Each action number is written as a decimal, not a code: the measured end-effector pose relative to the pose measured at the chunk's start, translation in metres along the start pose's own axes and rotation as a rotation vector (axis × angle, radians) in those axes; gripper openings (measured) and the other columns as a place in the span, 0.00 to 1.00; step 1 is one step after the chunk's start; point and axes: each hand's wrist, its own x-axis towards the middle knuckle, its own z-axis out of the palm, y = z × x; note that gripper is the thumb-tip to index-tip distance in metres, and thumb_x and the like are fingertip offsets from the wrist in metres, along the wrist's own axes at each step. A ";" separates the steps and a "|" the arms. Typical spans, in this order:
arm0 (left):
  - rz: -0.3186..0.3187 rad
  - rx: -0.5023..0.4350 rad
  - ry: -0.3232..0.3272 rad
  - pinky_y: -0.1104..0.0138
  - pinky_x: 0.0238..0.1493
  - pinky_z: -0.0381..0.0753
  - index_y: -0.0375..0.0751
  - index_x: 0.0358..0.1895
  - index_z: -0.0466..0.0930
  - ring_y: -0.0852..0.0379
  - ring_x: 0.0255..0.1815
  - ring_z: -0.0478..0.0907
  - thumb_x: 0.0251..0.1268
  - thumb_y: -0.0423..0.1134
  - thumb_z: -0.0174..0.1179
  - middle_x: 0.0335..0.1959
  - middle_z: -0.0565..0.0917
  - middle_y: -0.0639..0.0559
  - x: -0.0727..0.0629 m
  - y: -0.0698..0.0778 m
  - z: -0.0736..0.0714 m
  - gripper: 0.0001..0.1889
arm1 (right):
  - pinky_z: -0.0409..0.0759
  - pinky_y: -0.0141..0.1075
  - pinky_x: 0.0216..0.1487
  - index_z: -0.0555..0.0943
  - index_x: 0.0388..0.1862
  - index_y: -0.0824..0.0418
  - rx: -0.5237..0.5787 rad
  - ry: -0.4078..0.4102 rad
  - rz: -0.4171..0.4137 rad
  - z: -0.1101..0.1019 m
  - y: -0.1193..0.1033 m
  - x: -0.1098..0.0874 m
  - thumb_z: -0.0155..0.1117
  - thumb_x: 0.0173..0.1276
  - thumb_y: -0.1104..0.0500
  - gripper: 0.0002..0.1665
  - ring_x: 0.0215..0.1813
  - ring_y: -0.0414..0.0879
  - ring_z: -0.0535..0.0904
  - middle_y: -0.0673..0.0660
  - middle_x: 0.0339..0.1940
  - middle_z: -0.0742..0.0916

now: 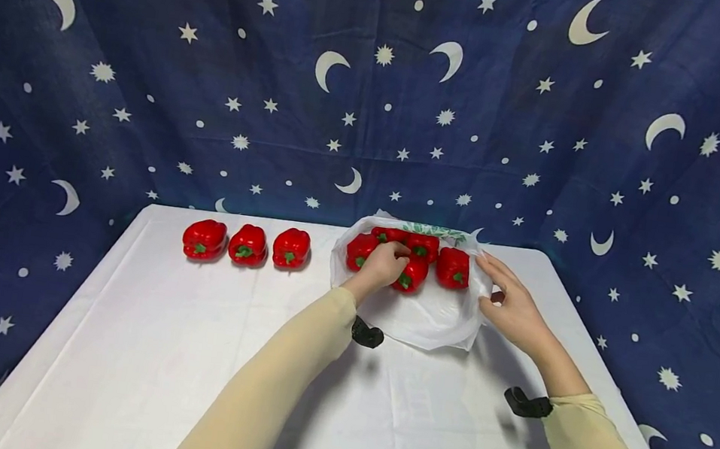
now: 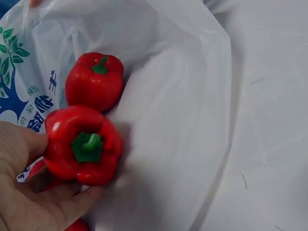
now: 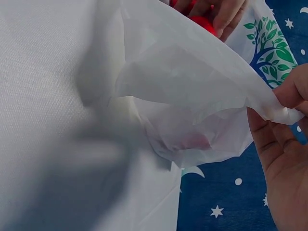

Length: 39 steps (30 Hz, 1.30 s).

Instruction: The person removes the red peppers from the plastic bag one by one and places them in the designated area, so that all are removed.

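Note:
A white plastic bag [image 1: 430,317] lies with its mouth spread toward me, several red bell peppers inside. My left hand [image 1: 383,265] reaches into it and grips one bell pepper [image 2: 83,147], thumb on one side and fingers beneath. Its green stem faces the left wrist camera. Beside it, touching in that view, sits another bell pepper [image 2: 94,83]. At the bag's right edge, my right hand [image 1: 514,309] pinches the rim between thumb and fingers. The right wrist view shows the thin bag wall [image 3: 202,82] pulled taut toward that hand.
Three more red bell peppers, among them a middle one [image 1: 249,245], stand in a row left of the bag. A white cloth [image 1: 132,346] covers the table. Behind its far edge hangs a dark blue curtain [image 1: 292,117] with moons and stars.

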 end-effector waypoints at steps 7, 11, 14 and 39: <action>-0.130 -0.180 -0.095 0.56 0.53 0.85 0.36 0.68 0.76 0.51 0.52 0.78 0.74 0.39 0.61 0.63 0.79 0.44 -0.006 -0.001 0.000 0.23 | 0.74 0.20 0.47 0.61 0.81 0.63 0.002 -0.007 0.007 0.000 -0.002 0.001 0.59 0.67 0.73 0.43 0.69 0.57 0.68 0.60 0.82 0.61; -0.188 -0.272 -0.141 0.51 0.51 0.86 0.34 0.67 0.75 0.50 0.50 0.79 0.71 0.38 0.63 0.60 0.80 0.42 -0.012 0.002 -0.001 0.24 | 0.74 0.21 0.47 0.61 0.81 0.62 -0.006 -0.010 0.016 0.000 -0.002 0.001 0.60 0.67 0.72 0.44 0.69 0.55 0.68 0.58 0.82 0.61; -0.234 -0.353 -0.170 0.48 0.53 0.85 0.32 0.67 0.73 0.46 0.53 0.80 0.70 0.37 0.63 0.60 0.79 0.41 -0.017 0.004 0.000 0.25 | 0.74 0.21 0.46 0.62 0.81 0.62 -0.003 -0.008 0.009 0.000 -0.002 0.001 0.61 0.67 0.73 0.43 0.68 0.55 0.69 0.59 0.82 0.61; -0.397 -0.595 -0.244 0.49 0.52 0.85 0.35 0.67 0.75 0.48 0.44 0.77 0.67 0.40 0.69 0.52 0.78 0.45 -0.012 -0.009 -0.003 0.28 | 0.73 0.19 0.47 0.61 0.81 0.63 0.007 -0.007 0.006 0.000 -0.003 0.000 0.60 0.66 0.74 0.44 0.70 0.56 0.68 0.60 0.82 0.61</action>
